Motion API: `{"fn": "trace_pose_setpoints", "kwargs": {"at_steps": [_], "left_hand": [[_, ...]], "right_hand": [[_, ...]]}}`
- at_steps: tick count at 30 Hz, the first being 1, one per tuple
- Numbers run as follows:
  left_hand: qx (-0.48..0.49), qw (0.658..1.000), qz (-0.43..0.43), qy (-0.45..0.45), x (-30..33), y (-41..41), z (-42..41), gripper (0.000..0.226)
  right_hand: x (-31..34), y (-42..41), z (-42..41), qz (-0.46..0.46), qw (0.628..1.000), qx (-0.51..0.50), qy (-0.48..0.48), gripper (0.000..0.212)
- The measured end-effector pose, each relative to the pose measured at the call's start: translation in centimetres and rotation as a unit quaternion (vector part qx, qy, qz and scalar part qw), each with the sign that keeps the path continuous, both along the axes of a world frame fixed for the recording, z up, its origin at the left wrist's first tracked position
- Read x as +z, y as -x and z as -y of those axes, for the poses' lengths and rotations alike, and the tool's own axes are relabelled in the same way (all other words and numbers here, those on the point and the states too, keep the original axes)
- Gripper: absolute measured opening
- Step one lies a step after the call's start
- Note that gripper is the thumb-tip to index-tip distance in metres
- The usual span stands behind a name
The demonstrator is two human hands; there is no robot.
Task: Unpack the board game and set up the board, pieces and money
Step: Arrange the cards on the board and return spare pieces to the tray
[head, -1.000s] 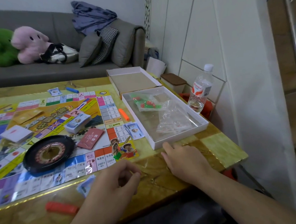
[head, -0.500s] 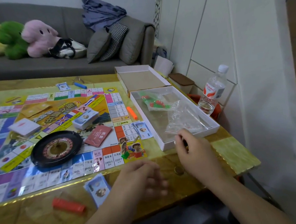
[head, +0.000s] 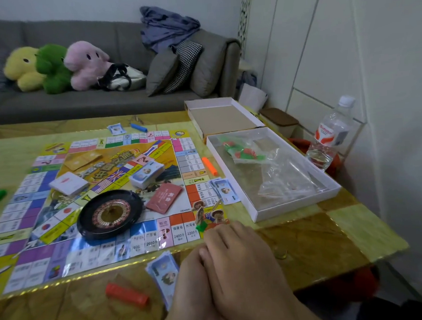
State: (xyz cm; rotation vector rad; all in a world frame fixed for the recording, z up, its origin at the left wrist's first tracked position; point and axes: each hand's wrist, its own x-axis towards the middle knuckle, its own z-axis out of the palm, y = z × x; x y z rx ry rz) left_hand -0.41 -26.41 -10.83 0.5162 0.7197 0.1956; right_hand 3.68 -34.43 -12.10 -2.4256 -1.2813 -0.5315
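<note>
Board (head: 102, 192) flat on the yellow table (head: 360, 237), long axis running left to right across the view, near edge along the table's gold strip and its right corner just ahead of the hands. On it sit the black roulette wheel (head: 110, 213), a white card deck (head: 68, 183), a blue-faced money stack (head: 146, 174) and a red card packet (head: 164, 196). A cardboard figure on a green stand (head: 200, 216) is upright on the corner square.

Half a second ago the hands were apart, the right one up at the box rim; now the right hand (head: 239, 262) has come back and lies over the left hand (head: 192, 286), fingers loosely extended toward the green stand, tips just beside it. Whether it pinches anything I cannot tell. The left hand is mostly covered, its fingers hidden, so its grip is not readable either. A small pile of blue notes (head: 163, 273) lies just left of the hands, a red stick (head: 127, 294) farther left.

The white box tray (head: 295, 204) angles away to the right, holding clear bags with red and green pieces (head: 244, 153); the lid (head: 223, 119) lies behind it. An orange stick (head: 210, 165) points along the tray's left wall.

Readable print: "2400", "2200", "2600" on the near squares, and Chinese characters on the red packet. The bottle (head: 330, 136) by the wall has a red-and-white label, too blurred to read.
</note>
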Motion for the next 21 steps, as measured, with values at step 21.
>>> {"fn": "trace_pose_setpoints", "kwargs": {"at_steps": [21], "left_hand": [[-0.098,0.99,-0.031,0.093,0.3,1.0,-1.2,0.025]], "right_hand": [[1.2,-7.5,7.8,-0.299,0.911,-0.248,0.136,0.024]]}}
